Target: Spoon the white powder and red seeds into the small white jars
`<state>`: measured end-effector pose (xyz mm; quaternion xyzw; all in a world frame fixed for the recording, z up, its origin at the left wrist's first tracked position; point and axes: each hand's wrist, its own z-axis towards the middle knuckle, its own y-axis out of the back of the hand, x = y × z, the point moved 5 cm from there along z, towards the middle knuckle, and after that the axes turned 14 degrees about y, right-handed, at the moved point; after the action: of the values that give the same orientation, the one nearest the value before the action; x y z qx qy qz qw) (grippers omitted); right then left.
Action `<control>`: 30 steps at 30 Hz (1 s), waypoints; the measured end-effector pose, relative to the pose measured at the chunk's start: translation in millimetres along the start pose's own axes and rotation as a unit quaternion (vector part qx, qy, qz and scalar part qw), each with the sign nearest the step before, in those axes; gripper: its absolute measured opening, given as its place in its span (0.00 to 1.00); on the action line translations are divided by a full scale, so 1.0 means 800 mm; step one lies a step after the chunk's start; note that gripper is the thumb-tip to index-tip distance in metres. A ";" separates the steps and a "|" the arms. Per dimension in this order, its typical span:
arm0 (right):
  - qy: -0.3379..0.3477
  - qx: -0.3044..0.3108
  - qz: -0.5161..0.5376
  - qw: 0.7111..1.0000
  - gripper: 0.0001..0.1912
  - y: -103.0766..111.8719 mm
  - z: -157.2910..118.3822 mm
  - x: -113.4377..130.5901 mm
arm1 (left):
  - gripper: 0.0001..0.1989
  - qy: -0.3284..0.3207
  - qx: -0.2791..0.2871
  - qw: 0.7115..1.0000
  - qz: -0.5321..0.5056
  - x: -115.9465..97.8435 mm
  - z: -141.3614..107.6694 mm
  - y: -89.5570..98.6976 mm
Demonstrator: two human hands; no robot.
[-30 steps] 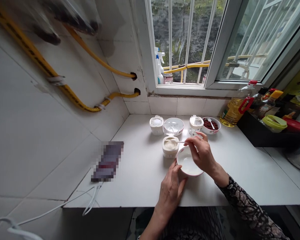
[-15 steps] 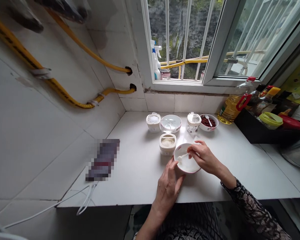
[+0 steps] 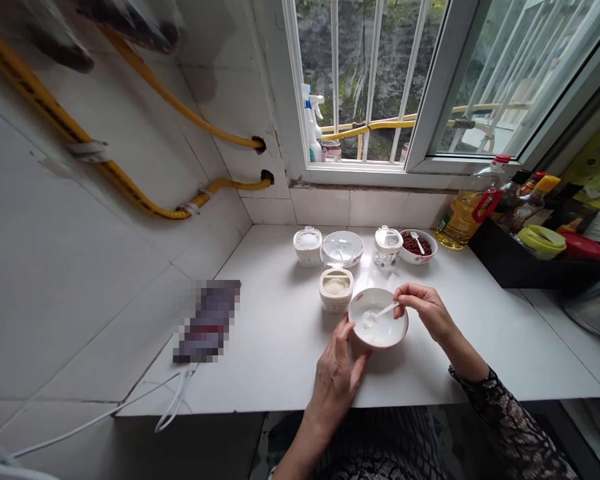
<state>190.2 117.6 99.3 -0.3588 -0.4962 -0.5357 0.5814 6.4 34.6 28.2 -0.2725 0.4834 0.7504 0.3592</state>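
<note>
White table (image 3: 275,373): straight front edge. Oil bottle (image 3: 461,217), red-capped: at back right. Left hand (image 3: 336,373): grip holding near-left side of white bowl (image 3: 385,338). Right hand (image 3: 427,313): grip pinching handle of white spoon (image 3: 384,311). Bowl: on table, between hands. Canister (image 3: 336,305), lid open, pale granules (image 3: 337,287) inside: just beyond bowl, to left. Spoon: slanted, scoop end inside bowl.

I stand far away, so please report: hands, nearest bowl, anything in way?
Left hand against nearest bowl; right hand pinching white spoon. Spoon's scoop within bowl's rim, touching unclear. Bowl upright on counter. Open container close beside, not blocking spoon.
</note>
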 end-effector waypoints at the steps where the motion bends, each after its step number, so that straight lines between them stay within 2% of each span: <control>1: -0.007 -0.011 0.006 1.000 0.08 0.003 0.000 -0.001 | 0.23 -0.001 0.000 1.000 0.000 0.000 0.000 0.000; 8: -0.036 -0.059 0.033 0.997 0.10 0.014 -0.004 -0.013 | 0.24 0.006 0.006 1.000 0.001 0.002 0.000 0.000; 12: -0.028 -0.083 0.056 0.995 0.10 0.015 0.004 -0.013 | 0.23 0.005 0.003 1.000 0.002 0.003 0.000 -0.002; 15: 0.019 -0.098 0.058 0.993 0.09 0.009 0.017 0.003 | 0.23 0.003 0.000 1.000 0.003 0.004 0.000 -0.002; 18: 0.110 -0.104 0.009 0.988 0.08 -0.008 0.030 0.027 | 0.23 0.003 0.002 1.000 0.004 0.004 0.000 -0.002; 20: 0.201 -0.098 -0.083 0.971 0.07 -0.025 0.034 0.044 | 0.23 -0.001 0.000 1.000 0.007 0.004 0.001 -0.001; 21: 0.257 -0.086 -0.148 0.951 0.06 -0.035 0.034 0.052 | 0.23 -0.003 -0.001 1.000 0.008 0.003 0.001 -0.001; 24: 0.408 -0.012 -0.316 0.857 0.08 -0.068 0.027 0.066 | 0.23 -0.013 -0.005 1.000 0.009 0.001 0.001 -0.001; 26: 0.455 0.015 -0.364 0.813 0.10 -0.078 0.021 0.068 | 0.23 -0.017 -0.006 1.000 0.008 0.000 0.001 0.000; 28: 0.458 0.005 -0.367 0.810 0.10 -0.075 0.018 0.068 | 0.24 -0.018 -0.005 1.000 0.005 -0.001 0.001 0.000; 30: 0.424 -0.019 -0.335 0.841 0.09 -0.064 0.019 0.067 | 0.24 -0.016 -0.003 1.000 0.002 -0.001 0.002 0.000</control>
<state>133.7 109.0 149.1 0.0806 -0.2809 -0.8069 0.5133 6.4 35.3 29.5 -0.2603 0.4758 0.7569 0.3648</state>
